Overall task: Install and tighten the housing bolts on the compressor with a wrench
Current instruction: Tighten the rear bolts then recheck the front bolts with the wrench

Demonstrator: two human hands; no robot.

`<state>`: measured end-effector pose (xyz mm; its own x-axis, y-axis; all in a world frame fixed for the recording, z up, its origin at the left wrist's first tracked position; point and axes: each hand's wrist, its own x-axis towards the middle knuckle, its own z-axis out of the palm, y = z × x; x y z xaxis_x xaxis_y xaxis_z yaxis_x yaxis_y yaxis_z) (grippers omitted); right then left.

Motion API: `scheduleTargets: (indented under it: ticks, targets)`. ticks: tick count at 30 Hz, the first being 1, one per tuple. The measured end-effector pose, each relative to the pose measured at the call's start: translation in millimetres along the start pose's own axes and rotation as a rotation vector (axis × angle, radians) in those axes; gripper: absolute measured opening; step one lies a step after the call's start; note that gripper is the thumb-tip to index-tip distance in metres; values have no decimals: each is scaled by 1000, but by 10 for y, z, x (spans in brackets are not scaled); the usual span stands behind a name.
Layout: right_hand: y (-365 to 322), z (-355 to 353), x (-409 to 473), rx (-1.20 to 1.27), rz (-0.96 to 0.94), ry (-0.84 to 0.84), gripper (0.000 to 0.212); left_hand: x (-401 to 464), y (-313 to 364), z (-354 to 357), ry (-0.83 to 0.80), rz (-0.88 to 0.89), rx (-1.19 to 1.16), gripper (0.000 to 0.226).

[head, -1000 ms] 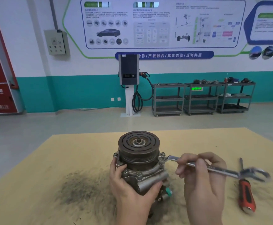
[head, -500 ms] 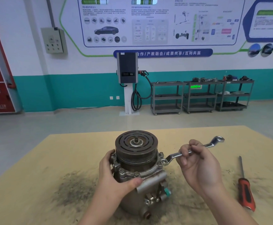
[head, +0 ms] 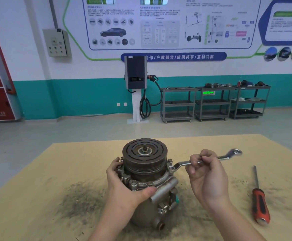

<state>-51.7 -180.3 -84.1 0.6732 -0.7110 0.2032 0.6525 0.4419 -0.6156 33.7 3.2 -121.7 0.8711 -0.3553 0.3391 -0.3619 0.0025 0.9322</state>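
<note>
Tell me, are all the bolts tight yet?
Not yet. Bolts already sit around the compressor flange. The right hand holds the wrench on the right-side bolt, while the left hand steadies the housing. How many are already tight can't be seen.

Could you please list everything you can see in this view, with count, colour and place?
compressor: one, grey metal with dark pulley, upright at table centre
wrench: one, silver, ring end on a bolt at the compressor's right flange
screwdriver: one, red and black handle, lying on table at right
table: one, tan top, dark grime around the compressor
carts: three, grey, along back wall
charger: one, dark, on white post by wall
left hand: grips the compressor
right hand: grips the wrench
</note>
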Motion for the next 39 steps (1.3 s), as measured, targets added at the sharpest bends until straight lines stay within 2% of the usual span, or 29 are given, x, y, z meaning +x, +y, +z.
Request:
scheduleTargets:
  ticks: [4,6,10,13,15,19,21,28,33,39]
  targets:
    - [36,-19,-197,-56,-140,-34,29,-35,-25,43,28,28,-49,119]
    - [-23,38,-198,-66,-141,-38,27,-37,-25,44,18,44,-76,122]
    - [-245,167,-181,81,-116,0,21,-14,-87,8,-28,67,-111,113]
    - [-163,205,-388,19,-72,-73,13,14,-164,-46,-55,75,-95,109]
    - [-36,186,-501,-27,-63,-83,16,-6,-144,25,0,114,-80,102]
    - [28,163,-530,-44,-68,-40,22,-130,-110,426,296,224,-91,100]
    - [15,124,-505,-56,-81,-8,22,-216,-71,554,365,244,-91,101]
    - [-76,67,-401,8,-95,-3,22,-251,-20,325,334,204,-96,106]
    - [-71,93,-315,-34,-31,-61,21,-131,-24,63,179,77,-88,98]
    - [-65,91,-194,-60,73,-13,19,-157,-91,3,86,72,-18,94]
